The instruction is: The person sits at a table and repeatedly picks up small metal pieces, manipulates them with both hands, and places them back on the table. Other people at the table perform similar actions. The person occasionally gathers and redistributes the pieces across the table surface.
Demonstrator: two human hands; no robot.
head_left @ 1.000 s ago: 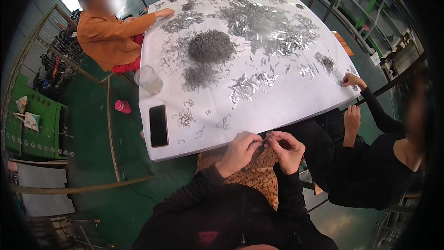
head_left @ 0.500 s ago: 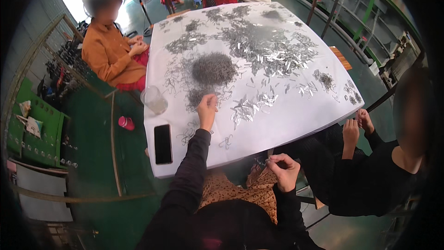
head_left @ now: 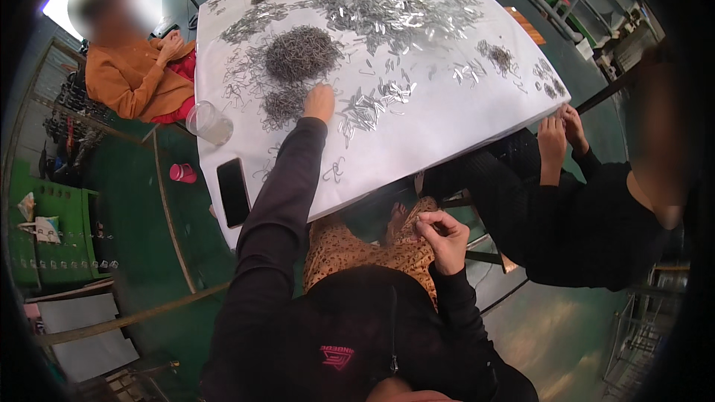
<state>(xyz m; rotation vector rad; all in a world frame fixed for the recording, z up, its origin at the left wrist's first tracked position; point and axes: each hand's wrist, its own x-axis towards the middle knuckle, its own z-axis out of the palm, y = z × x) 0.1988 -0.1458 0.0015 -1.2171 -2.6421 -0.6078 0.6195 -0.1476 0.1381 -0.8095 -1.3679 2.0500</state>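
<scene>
My left hand (head_left: 319, 104) reaches over the white-covered table, its fingers curled down and partly hidden. It is between a small pile of dark bent-wire hooks (head_left: 284, 106) and a scatter of shiny flat metal strips (head_left: 372, 106). Whatever those fingers pinch cannot be made out. Just behind lies a bigger, rounded heap of dark wire pieces (head_left: 302, 54). Above my lap, beyond the table's near edge, my right hand (head_left: 447, 242) is closed, thumb and forefinger pressed together. Anything in that pinch is too small to name.
A black phone (head_left: 233, 192) and a clear plastic tub (head_left: 211, 125) stand along the table's left side. Many more strips (head_left: 387, 11) cover its far part. A person in orange (head_left: 130, 78) sits left; another in black (head_left: 588, 223) sits close on my right.
My view has tilted downward, so the table sits higher in the picture. My left arm stretches farther out, its hand now by the strips' left edge. The right hand keeps its pinch.
</scene>
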